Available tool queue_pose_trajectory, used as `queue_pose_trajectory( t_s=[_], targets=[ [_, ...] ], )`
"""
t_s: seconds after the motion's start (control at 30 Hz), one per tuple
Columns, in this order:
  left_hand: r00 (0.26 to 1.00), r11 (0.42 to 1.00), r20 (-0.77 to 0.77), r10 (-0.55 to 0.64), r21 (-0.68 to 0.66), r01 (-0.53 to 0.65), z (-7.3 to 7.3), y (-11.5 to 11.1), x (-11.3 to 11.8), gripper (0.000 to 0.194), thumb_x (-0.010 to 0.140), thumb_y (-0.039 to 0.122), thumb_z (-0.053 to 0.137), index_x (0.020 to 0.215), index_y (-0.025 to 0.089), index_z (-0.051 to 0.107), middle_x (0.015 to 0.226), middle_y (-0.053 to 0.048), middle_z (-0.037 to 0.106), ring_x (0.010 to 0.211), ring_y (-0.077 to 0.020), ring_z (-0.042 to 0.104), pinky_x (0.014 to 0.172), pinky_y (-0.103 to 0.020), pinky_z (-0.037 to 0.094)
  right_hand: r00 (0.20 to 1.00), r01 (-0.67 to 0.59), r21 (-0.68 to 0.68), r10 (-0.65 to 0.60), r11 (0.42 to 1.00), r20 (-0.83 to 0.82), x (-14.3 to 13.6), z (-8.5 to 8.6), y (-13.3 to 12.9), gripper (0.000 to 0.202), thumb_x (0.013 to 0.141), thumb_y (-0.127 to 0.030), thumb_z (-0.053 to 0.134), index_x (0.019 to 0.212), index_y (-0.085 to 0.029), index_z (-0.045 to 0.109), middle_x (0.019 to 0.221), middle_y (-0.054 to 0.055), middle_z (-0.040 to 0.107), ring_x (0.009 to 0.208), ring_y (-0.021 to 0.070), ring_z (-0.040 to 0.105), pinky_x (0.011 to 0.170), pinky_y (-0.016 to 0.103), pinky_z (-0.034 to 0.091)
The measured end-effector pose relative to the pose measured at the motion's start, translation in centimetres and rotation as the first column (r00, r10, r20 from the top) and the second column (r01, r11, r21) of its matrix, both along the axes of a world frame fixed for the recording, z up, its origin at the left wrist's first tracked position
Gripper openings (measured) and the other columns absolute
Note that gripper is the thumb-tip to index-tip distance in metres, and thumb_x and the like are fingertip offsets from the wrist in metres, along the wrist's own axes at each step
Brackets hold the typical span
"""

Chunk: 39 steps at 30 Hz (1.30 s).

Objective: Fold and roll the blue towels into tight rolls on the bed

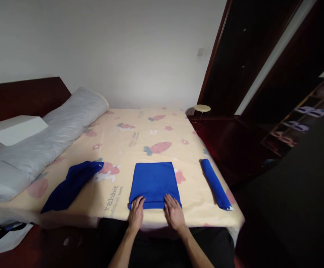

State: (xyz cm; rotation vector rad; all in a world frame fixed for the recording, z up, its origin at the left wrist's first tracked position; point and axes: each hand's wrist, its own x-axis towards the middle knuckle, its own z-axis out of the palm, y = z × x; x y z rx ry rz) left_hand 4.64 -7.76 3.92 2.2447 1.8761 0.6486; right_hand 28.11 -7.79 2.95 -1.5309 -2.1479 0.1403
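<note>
A blue cloth [155,182], folded into a near-square, lies flat by the bed's front edge, with a narrow folded strip along its near side. My left hand [136,214] rests on the near left corner, fingers laid over the strip. On the near right part, my right hand [174,211] lies with its fingers stretched flat over the fabric. To the right sits a rolled blue cloth [215,183] with a white tag at its near end. A crumpled dark blue cloth [72,186] is spread out at the left.
The bed [139,130] has a cream sheet printed with carrots and flowers. A grey rolled quilt [53,130] and a white box [16,130] are at the left, by the dark headboard [25,96]. Beyond the bed's right side are a round stool [202,108] and a shoe rack [298,115].
</note>
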Motion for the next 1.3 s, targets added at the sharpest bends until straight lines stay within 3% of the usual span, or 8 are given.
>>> queue_pose_trajectory(
  t_s=[0.23, 0.5, 0.6, 0.77, 0.9, 1.03, 1.17, 1.3],
  targets=[
    [0.972, 0.972, -0.068, 0.226, 0.084, -0.22, -1.2, -0.6, -1.9, 0.061, 0.082, -0.002, 0.031, 0.13, 0.024, 0.058, 0.138, -0.007, 0.06, 0.134, -0.0225, 0.049, 0.12, -0.057, 0.025, 0.983, 0.177, 0.0, -0.177, 0.984, 0.052, 2.0, -1.3, -0.1, 0.045, 0.093, -0.018, 0.039, 0.135, -0.016, 0.054, 0.142, 0.013, 0.053, 0.137, 0.0266, 0.044, 0.116, 0.051, 0.027],
    [0.996, 0.996, -0.024, -0.081, 0.035, 0.082, -0.8, 1.9, 3.1, 0.047, 0.095, 0.016, 0.033, 0.137, 0.025, 0.052, 0.143, -0.003, 0.057, 0.134, -0.014, 0.048, 0.111, -0.034, 0.044, 0.983, -0.181, -0.097, 0.184, 0.979, 0.02, -4.6, 0.9, 1.7, 0.053, 0.087, -0.013, 0.041, 0.14, -0.016, 0.05, 0.143, 0.01, 0.053, 0.136, 0.0193, 0.044, 0.111, 0.038, 0.036],
    [0.991, 0.994, -0.08, -0.11, -0.01, 0.11, -0.4, 1.6, 1.6, 0.048, 0.099, 0.028, 0.031, 0.146, 0.026, 0.038, 0.152, -0.004, 0.046, 0.142, -0.0163, 0.038, 0.116, -0.042, 0.036, 0.995, -0.091, -0.067, 0.094, 0.994, 0.035, -2.9, 0.7, 1.7, 0.047, 0.097, -0.025, 0.036, 0.141, -0.016, 0.048, 0.145, 0.01, 0.051, 0.137, 0.0211, 0.043, 0.113, 0.041, 0.034],
    [0.965, 0.991, -0.239, 0.109, -0.055, -0.126, -0.2, 1.2, -2.1, 0.05, 0.099, 0.038, 0.03, 0.149, 0.031, 0.032, 0.157, -0.005, 0.034, 0.146, -0.0217, 0.031, 0.118, -0.055, 0.025, 0.993, 0.079, 0.066, -0.084, 0.995, 0.079, 2.3, -1.6, 1.2, 0.049, 0.1, -0.038, 0.038, 0.143, -0.016, 0.046, 0.145, 0.011, 0.051, 0.137, 0.0237, 0.042, 0.114, 0.044, 0.031],
    [0.923, 0.974, -0.313, 0.225, 0.044, -0.222, -0.3, 1.3, -0.8, 0.051, 0.097, 0.027, 0.03, 0.148, 0.028, 0.035, 0.157, -0.008, 0.033, 0.147, -0.0241, 0.028, 0.119, -0.061, 0.016, 0.984, 0.14, 0.127, -0.153, 0.982, 0.096, 1.9, -2.4, 1.5, 0.047, 0.097, -0.026, 0.037, 0.14, -0.011, 0.048, 0.144, 0.014, 0.051, 0.137, 0.0265, 0.043, 0.115, 0.047, 0.029],
    [0.944, 0.986, -0.289, 0.163, 0.077, -0.147, -0.9, 1.6, 1.8, 0.06, 0.089, 0.008, 0.033, 0.146, 0.027, 0.04, 0.157, -0.006, 0.034, 0.146, -0.0223, 0.029, 0.12, -0.055, 0.024, 0.994, -0.075, 0.02, 0.074, 0.997, 0.077, -2.4, -0.8, 2.2, 0.057, 0.088, -0.007, 0.032, 0.142, -0.013, 0.047, 0.149, 0.009, 0.045, 0.141, 0.0192, 0.037, 0.116, 0.04, 0.03],
    [0.971, 0.998, -0.232, 0.055, 0.009, -0.055, -1.7, 2.3, 1.8, 0.067, 0.081, -0.001, 0.032, 0.143, 0.024, 0.045, 0.152, -0.005, 0.044, 0.143, -0.0177, 0.036, 0.118, -0.044, 0.034, 0.971, -0.236, -0.106, 0.239, 0.966, 0.015, -6.0, 1.0, 2.7, 0.053, 0.09, -0.018, 0.041, 0.143, -0.018, 0.047, 0.147, 0.008, 0.048, 0.14, 0.0182, 0.039, 0.115, 0.036, 0.032],
    [0.98, 0.998, -0.19, -0.057, -0.026, 0.053, -1.8, 2.5, -0.4, 0.066, 0.084, 0.0, 0.03, 0.145, 0.025, 0.041, 0.151, -0.002, 0.046, 0.142, -0.0131, 0.037, 0.116, -0.037, 0.037, 0.995, -0.095, -0.119, 0.093, 0.988, -0.022, -5.1, 0.8, 3.0, 0.045, 0.099, -0.033, 0.035, 0.14, -0.021, 0.051, 0.145, 0.007, 0.051, 0.138, 0.0215, 0.042, 0.115, 0.043, 0.031]
  ],
)
